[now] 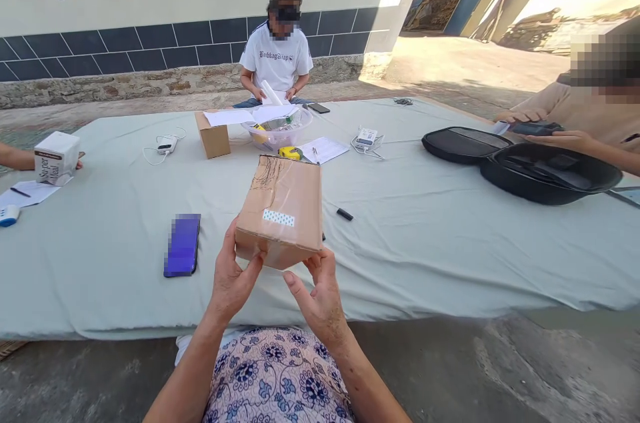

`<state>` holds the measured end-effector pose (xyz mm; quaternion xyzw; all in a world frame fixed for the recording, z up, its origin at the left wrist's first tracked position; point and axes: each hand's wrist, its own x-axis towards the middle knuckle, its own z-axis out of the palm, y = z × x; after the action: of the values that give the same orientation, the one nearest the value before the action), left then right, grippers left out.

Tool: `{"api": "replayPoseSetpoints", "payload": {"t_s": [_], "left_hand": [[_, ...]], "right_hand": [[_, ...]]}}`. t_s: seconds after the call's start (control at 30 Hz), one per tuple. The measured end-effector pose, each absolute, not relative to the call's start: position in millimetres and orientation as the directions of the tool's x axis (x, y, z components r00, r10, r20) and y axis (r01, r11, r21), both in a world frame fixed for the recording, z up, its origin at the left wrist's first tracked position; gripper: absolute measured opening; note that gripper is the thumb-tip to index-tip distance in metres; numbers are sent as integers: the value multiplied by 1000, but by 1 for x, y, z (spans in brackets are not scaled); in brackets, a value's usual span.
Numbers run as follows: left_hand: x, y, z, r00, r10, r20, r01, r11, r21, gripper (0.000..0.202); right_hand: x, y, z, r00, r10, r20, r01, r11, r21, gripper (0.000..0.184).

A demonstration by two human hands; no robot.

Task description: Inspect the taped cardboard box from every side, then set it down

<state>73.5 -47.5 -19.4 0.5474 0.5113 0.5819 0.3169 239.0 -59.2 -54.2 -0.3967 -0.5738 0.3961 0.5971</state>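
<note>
A brown cardboard box (295, 186) is held tilted above the cloth, in front of my lap. Clear tape crosses its upper face, with a patterned white strip near the close edge and dark scribbles at the far left corner. My left hand (234, 271) grips the near left corner, thumb pressed on the front face. At the near right corner, the fingers of my right hand (320, 290) support the box, partly hidden behind it, while the thumb stands away from the cardboard. Just right of the box lies a small black marker cap or stick (345, 214). A phone (183, 245) lies left of my hands.
Beyond the box are a yellow tape measure (291, 153), paper (327, 150), a clear plastic bowl (277, 136) and another cardboard box (215, 140). An open black case (545, 173) is at right. People sit opposite and right; a hand at left holds a white box (56, 158).
</note>
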Motion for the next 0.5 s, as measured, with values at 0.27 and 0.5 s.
{"api": "replayPoseSetpoints", "payload": {"t_s": [0.27, 0.5], "left_hand": [[72, -42, -32, -206, 927, 314, -5, -322, 947, 56], [66, -36, -43, -255, 908, 331, -38, -352, 935, 60]], "right_hand": [[248, -62, -40, -76, 917, 392, -58, 388, -920, 71], [247, -64, -35, -127, 959, 253, -198, 225, -954, 96]]}}
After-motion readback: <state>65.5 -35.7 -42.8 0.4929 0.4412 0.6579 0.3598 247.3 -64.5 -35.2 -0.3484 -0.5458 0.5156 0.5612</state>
